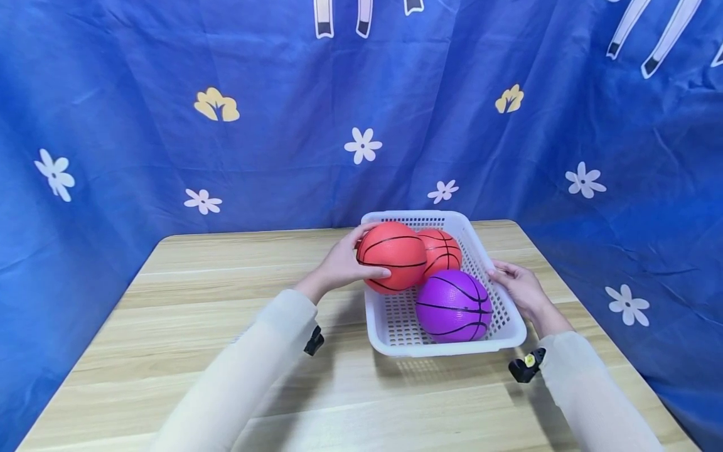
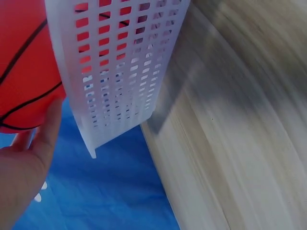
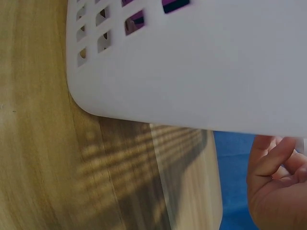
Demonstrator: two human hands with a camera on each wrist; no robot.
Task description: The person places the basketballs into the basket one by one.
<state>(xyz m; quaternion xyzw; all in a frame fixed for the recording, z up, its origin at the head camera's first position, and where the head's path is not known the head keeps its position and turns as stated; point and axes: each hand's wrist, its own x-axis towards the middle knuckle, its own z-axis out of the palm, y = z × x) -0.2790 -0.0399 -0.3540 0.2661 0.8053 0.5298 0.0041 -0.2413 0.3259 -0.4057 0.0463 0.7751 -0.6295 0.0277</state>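
Observation:
In the head view a white plastic basket [image 1: 395, 348] holds a purple toy basketball [image 1: 454, 307] and two red ones. My left hand [image 1: 347, 260] grips the nearer red basketball [image 1: 393, 254] at the basket's left side, thumb in front and fingers behind. The other red basketball [image 1: 443, 251] sits behind it, partly covered. On the right, my right hand [image 1: 522, 289] holds the basket's rim. The right wrist view shows curled fingers [image 3: 271, 160] at that rim. In the left wrist view the gripped ball [image 2: 24, 72] is beside the perforated basket wall [image 2: 115, 62].
The basket is over a wood-grain table [image 1: 226, 301], toward its far right part. A blue curtain [image 1: 271, 150] with white flowers hangs behind the table and along its sides. A small black device [image 1: 525, 365] is at the right wrist.

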